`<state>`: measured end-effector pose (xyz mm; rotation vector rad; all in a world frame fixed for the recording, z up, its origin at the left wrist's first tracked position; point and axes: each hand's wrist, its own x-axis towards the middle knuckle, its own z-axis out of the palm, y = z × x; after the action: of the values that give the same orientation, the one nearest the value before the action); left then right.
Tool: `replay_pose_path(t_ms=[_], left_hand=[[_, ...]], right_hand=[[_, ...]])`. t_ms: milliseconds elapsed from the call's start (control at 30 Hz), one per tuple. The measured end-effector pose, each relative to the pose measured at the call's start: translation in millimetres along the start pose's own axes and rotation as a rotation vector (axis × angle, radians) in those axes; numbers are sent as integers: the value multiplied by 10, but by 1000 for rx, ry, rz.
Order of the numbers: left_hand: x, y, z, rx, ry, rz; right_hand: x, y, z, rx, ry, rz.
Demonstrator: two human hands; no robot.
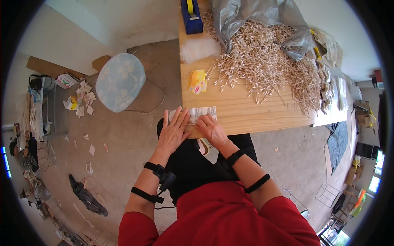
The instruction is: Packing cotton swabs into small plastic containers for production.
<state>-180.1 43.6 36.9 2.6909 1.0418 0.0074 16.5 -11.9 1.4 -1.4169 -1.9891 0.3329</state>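
At the near left corner of the wooden table lies a small flat clear packet with printed markings (208, 110); what looks like a row of cotton swabs shows inside it. My left hand (174, 130) rests flat over its left part, fingers stretched out and apart. With fingers bent and drawn together, my right hand (211, 129) grips the packet's near edge towards the right; the fingertips are partly hidden. Farther back, a large heap of loose cotton swabs (258, 61) spills across the table from a grey plastic bag (262, 10). Small yellow paper cards (198, 82) sit left of the heap.
A blue tape dispenser (192, 20) and a stack of clear bags (200, 50) stand along the table's (246, 117) left edge. Filled packets (326, 88) line the right side. A stool with a pale blue patterned cover (121, 82) is left of the table, near scattered paper scraps (85, 94).
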Motion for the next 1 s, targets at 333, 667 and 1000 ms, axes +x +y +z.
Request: replay_pose_path(t_ms=[333,667,1000], left_hand=[[22,-16,77,108,9,16],[14,-31,119,105,54,21],[11,-46,139,73,25,33]], right_hand=[[87,54,-62,-156,-97,-188],[112,58,-57,-148,-98,-193],[122,25,-11,-165,-68,-151]])
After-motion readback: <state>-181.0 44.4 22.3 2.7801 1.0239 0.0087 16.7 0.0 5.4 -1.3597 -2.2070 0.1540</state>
